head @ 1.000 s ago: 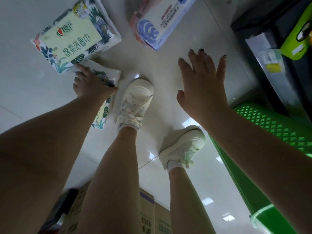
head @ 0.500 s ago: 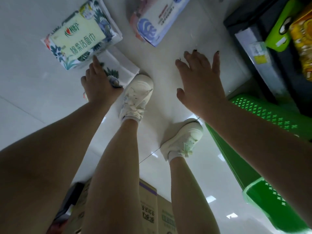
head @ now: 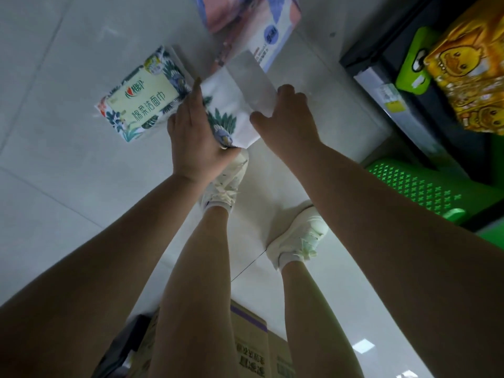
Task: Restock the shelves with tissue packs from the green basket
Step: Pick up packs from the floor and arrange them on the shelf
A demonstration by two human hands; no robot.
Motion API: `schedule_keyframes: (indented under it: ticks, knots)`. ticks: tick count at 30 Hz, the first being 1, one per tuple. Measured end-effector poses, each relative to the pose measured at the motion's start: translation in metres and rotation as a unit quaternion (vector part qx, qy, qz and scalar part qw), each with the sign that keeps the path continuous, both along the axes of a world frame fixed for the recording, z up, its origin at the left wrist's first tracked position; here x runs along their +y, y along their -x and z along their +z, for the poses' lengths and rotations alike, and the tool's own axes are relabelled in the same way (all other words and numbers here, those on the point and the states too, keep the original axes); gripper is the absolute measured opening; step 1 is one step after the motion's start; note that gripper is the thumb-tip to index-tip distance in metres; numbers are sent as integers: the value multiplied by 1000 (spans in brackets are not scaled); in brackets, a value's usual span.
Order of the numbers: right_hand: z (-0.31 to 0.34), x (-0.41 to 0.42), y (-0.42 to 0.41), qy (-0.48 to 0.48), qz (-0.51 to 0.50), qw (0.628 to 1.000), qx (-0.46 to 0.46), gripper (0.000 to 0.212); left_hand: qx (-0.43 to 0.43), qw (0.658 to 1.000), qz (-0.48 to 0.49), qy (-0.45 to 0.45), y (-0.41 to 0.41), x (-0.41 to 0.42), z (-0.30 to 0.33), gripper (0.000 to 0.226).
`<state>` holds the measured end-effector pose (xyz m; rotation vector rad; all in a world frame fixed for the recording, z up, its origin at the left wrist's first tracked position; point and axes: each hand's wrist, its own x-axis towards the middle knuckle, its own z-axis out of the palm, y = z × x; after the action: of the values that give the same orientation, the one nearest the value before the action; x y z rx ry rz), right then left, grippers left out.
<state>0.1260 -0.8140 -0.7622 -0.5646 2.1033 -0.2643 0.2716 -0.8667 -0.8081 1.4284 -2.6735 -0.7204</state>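
A white tissue pack with a leaf print (head: 234, 110) hangs above the floor between my two hands. My left hand (head: 195, 137) grips its left side, fingers stretched along the wrapper. My right hand (head: 289, 115) grips its right edge with curled fingers. A second leaf-print pack (head: 141, 96) lies flat on the pale floor just left of it. A pink and blue pack (head: 256, 20) lies on the floor further ahead. The green basket (head: 425, 186) stands at my right; its inside is hidden.
A dark shelf unit (head: 387, 80) stands at the right with yellow duck-print packs (head: 474, 64) and a green item (head: 414, 64) on it. My white shoes (head: 226, 181) stand on the tiles below the pack. Cardboard boxes (head: 253, 347) sit behind my legs.
My left hand has carried the leaf-print pack up and to the right. My right hand, open in the air before, has come in and taken hold of the pack's right edge.
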Motion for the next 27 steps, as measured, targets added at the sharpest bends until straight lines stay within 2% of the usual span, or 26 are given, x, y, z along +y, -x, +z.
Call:
schedule_keyframes:
  ticks: [5,10,13,20,27]
  knots:
    - [3,-2,1,13,-11,999,31,43,-6,1000,8,16,-1,4,4,102]
    - [12,4,-2,33,138,981,130,24,18,1000,23,2,6,15,17,101]
    - [20,11,5,49,191,972,127,19,19,1000,21,4,7,21,26,99]
    - [81,23,20,101,152,976,122,14,40,998,14,-40,14,28,77,107]
    - [187,37,37,187,110,972,87,4,79,995,-13,-57,30,28,171,111]
